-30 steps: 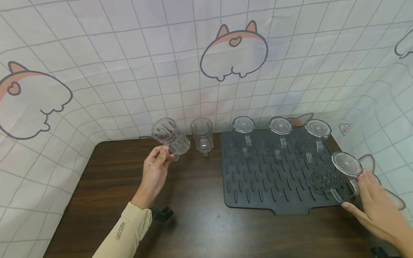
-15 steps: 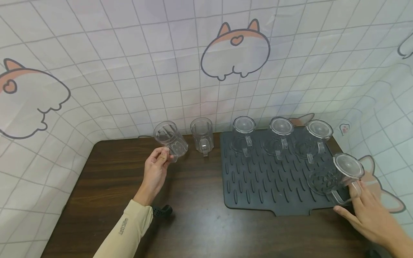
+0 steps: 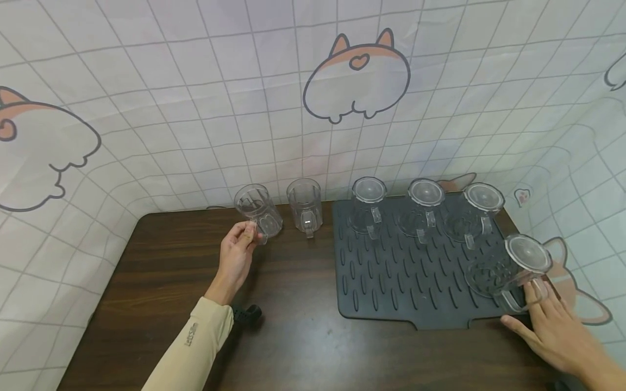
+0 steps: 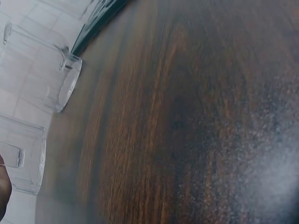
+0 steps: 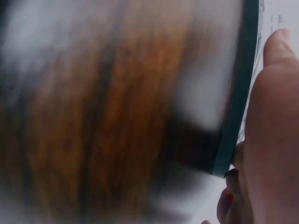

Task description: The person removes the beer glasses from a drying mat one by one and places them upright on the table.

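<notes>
My left hand (image 3: 236,258) pinches the handle of a clear glass mug (image 3: 260,209), held rim up at the back left of the table. The left wrist view shows that mug's lower part (image 4: 29,163) close to the wood. Just right of it a second mug (image 3: 304,198) stands upright. My right hand (image 3: 557,326), fingers extended, reaches to the right edge of a dark ridged drying mat (image 3: 391,288), right behind the handle of an upside-down mug (image 3: 528,255). In the right wrist view the thumb (image 5: 279,46) lies beside the mat's edge (image 5: 238,93).
Three more upside-down mugs line the mat's back: one at left (image 3: 369,190), one in the middle (image 3: 425,193) and one at right (image 3: 483,196). A white gridded cloth wall (image 3: 235,130) borders the brown wooden table (image 3: 293,342) at the back and sides.
The left mug has come down and is less tilted, closer to its neighbour's stance. My right hand has slid from the front right mug's side down and left, to the mat's edge.
</notes>
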The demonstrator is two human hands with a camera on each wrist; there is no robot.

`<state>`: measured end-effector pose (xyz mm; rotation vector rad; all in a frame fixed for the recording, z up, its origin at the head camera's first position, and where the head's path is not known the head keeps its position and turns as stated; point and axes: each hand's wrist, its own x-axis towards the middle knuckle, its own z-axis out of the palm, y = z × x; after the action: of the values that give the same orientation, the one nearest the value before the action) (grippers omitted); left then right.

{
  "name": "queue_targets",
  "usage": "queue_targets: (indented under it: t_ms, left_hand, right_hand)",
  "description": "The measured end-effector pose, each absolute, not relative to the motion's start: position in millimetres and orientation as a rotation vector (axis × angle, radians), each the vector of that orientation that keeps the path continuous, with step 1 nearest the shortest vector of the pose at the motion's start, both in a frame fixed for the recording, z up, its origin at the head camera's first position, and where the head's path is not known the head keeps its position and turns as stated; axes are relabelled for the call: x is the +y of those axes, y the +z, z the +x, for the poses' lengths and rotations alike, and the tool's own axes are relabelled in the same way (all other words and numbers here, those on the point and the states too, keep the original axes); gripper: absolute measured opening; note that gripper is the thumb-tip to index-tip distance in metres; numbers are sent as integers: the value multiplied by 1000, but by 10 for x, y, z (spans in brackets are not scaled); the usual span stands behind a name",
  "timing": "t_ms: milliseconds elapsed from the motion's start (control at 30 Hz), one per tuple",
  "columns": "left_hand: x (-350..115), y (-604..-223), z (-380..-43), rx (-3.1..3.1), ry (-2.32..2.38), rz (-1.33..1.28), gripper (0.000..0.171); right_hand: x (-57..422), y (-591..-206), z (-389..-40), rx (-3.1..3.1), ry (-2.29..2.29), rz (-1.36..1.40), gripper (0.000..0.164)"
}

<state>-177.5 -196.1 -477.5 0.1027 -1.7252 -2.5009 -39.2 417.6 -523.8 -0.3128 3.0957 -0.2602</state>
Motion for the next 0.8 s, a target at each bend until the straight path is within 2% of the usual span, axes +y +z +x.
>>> queue_targets:
  t_ms: [600, 800]
  left_hand:
    - [-1888, -4826, -1927, -1780, -2477, 157, 12]
    - [-1864, -4845, -1961, -1799, -2475, 163, 12]
  right_hand:
    - [4174, -5278, -390, 3044, -249, -193, 98]
    - [4127, -5201, -421, 2990, -258, -157, 91]
